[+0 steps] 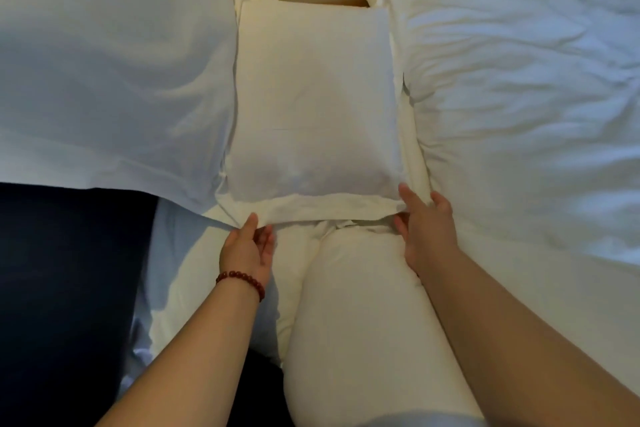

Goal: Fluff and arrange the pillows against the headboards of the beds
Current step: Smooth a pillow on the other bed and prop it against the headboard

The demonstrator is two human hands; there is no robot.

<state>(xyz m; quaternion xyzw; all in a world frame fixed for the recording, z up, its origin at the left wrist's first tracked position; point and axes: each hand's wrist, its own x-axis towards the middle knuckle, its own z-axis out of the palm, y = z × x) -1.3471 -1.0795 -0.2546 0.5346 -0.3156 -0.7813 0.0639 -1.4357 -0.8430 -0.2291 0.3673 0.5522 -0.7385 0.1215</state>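
Pinching: left hand (246, 248) fingers (266, 236) nip the pillow (311, 107) at its near hem.
Right hand (426, 230): fingers grip the hem's right corner.

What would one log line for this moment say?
step: arranging pillow | left hand: pinches hem | right hand: grips corner

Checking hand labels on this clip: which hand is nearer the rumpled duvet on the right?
Right. The right hand holds the near right corner of the pillow, beside the rumpled duvet; the left hand pinches its near left corner, across the pillow from the duvet.
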